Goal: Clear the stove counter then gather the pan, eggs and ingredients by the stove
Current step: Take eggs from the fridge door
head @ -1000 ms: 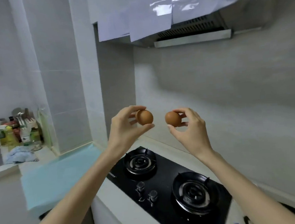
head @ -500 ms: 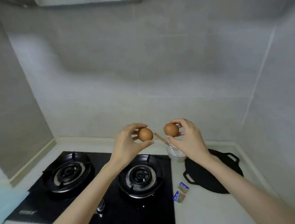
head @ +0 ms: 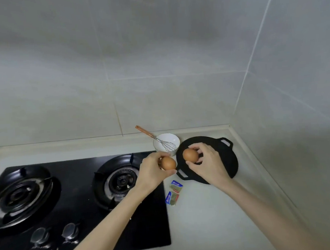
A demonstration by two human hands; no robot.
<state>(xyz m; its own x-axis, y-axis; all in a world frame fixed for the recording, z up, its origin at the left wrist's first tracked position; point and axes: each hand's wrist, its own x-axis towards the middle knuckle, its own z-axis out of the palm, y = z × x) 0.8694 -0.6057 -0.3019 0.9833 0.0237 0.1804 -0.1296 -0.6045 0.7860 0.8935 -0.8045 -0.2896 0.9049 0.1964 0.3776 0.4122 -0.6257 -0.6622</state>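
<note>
Eggs in both hands, held up over the right end of the table. Left hand point(head: 154, 173) pinches a brown egg point(head: 168, 163), thumb below and curled fingers above; we place it over the strip between the stove's right edge and the pan. Right hand point(head: 208, 164) grips a second egg point(head: 190, 155) with thumb and curled fingertips, over the near-left part of the pan. The two eggs are close side by side, not touching each other. Pan point(head: 224, 155) is flat and black with two loop handles. It lies on the table point(head: 207, 220) in the back right corner, partly hidden by the right hand. Just left of it we see a white bowl point(head: 166, 139) near the back wall point(head: 116, 69), with a wire whisk point(head: 161, 143) leaning in it, wooden handle pointing up-left. One small packet point(head: 176, 186) and another packet point(head: 172, 198), blue and red print, lie on the table just right of the stove, in front of the pan. Stove point(head: 77, 200) is black, with a left burner point(head: 19, 195), a right burner point(head: 121, 181) and two knobs point(head: 70, 232) at the front. The left forearm crosses over its right side.
</note>
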